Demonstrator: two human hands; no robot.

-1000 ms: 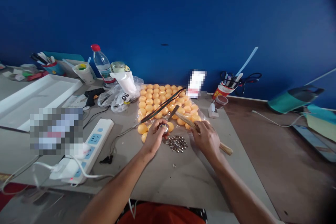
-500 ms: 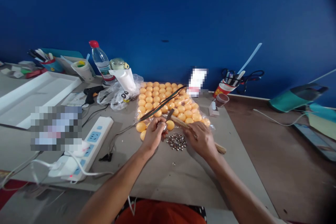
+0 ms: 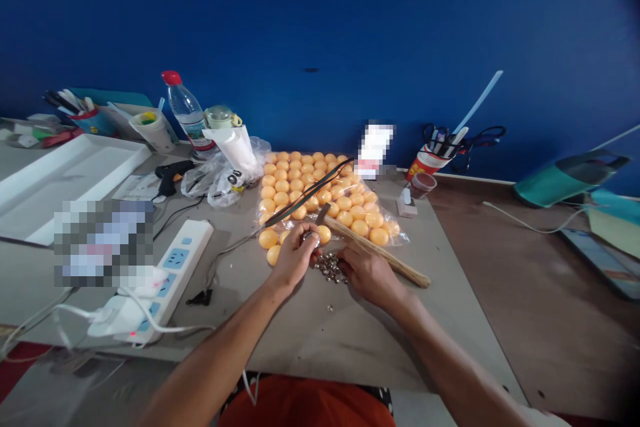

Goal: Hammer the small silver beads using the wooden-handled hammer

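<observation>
R hand has released hammer, idle twd table R edge; fingers at metal pcs, grip unclear; L hand clasps shiny obj.

The right hand, wrapped around the hammer's handle in both earlier views, has let go of it and reached in, its fingertips now at the right edge of the pile of small metal pieces. The hammer now lies unheld, its handle slanting behind and to the right of that pile.
</observation>
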